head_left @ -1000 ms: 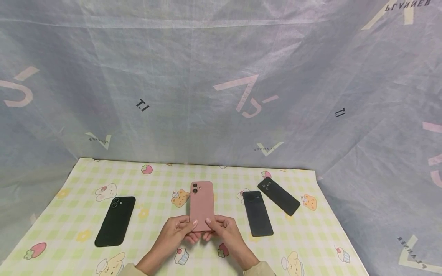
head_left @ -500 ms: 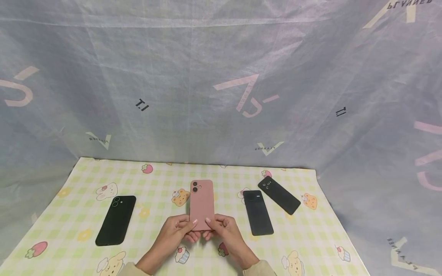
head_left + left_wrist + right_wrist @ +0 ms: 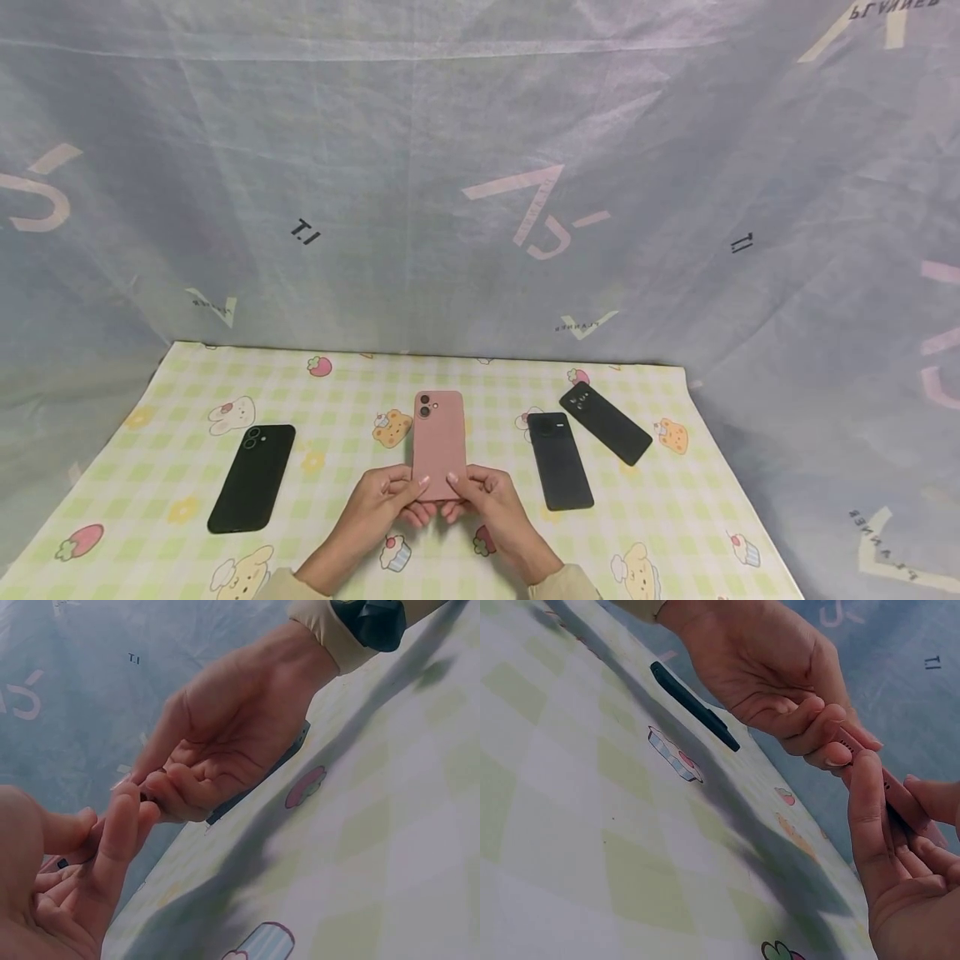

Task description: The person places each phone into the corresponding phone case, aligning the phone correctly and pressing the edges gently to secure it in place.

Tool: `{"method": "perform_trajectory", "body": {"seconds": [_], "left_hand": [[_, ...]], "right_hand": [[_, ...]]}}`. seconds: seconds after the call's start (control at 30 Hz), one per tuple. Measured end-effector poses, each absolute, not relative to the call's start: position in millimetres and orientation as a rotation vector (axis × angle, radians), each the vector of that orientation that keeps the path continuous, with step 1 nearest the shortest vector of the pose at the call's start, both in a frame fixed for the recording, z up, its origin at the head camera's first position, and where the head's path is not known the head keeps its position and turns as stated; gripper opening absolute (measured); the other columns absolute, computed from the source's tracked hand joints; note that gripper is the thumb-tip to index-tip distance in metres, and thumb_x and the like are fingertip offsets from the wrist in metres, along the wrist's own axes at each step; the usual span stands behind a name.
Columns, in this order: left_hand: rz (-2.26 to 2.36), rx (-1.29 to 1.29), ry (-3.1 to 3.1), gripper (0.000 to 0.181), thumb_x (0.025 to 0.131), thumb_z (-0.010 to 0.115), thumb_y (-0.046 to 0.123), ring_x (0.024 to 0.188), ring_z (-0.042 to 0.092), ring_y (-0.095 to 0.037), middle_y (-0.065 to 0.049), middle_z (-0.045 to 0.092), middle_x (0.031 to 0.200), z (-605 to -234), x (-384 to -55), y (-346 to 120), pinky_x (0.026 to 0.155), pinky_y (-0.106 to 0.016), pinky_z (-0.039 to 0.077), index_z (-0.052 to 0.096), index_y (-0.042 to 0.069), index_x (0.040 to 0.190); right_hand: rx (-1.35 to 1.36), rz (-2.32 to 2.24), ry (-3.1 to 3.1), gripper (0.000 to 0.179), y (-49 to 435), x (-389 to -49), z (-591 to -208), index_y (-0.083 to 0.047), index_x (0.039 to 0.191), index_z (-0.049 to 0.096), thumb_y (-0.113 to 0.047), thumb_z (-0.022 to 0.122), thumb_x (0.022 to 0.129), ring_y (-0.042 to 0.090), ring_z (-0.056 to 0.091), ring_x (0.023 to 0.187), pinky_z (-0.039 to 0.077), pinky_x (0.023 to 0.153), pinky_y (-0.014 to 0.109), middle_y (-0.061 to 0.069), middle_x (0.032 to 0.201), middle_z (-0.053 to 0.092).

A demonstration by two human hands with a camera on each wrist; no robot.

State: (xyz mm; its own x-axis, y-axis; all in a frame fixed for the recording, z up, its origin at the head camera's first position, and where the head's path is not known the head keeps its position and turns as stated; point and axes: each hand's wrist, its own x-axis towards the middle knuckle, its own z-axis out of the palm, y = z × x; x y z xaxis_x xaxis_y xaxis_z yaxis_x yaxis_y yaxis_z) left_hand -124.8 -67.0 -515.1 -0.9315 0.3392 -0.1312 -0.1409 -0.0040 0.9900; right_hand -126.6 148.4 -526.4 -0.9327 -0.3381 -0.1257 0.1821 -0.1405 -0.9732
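A pink smartphone (image 3: pixel 439 442), its back with two camera lenses facing up, is held by its near end between both hands. The left hand (image 3: pixel 381 502) pinches the lower left corner, thumb on the back and fingers beneath. On the other corner, the right hand (image 3: pixel 495 504) grips it the same way. Seen from the right wrist, the phone's bottom edge (image 3: pixel 887 784) with its small holes shows between the fingers, raised off the table. The left wrist view has most of the phone hidden behind the hands.
A black phone (image 3: pixel 252 479) lies back-up on the left of the checked tablecloth (image 3: pixel 337 417). Two more dark phones, one nearer (image 3: pixel 561 461) and one farther and slanted (image 3: pixel 606 423), lie on the right. A grey printed curtain (image 3: pixel 405 208) hangs behind the table and along its sides.
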Motion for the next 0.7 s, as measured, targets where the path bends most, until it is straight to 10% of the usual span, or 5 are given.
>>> {"method": "perform_trajectory", "body": {"seconds": [0.7], "left_hand": [[1.997, 0.223, 2.079, 0.035, 0.109, 0.066, 0.026, 0.075, 0.074, -0.019, -0.016, 0.078, 0.093, -517.0, -130.9, -67.7, 0.074, -0.030, 0.063, 0.068, -0.009, 0.116]], "right_hand": [[-0.154, -2.143, 1.783, 0.035, 150.4, -124.4, -527.9, 0.013, 0.116, 0.070, -0.021, 0.066, 0.109, 0.008, 0.073, 0.071, 0.063, 0.071, 0.025, 0.005, 0.082, 0.077]]}}
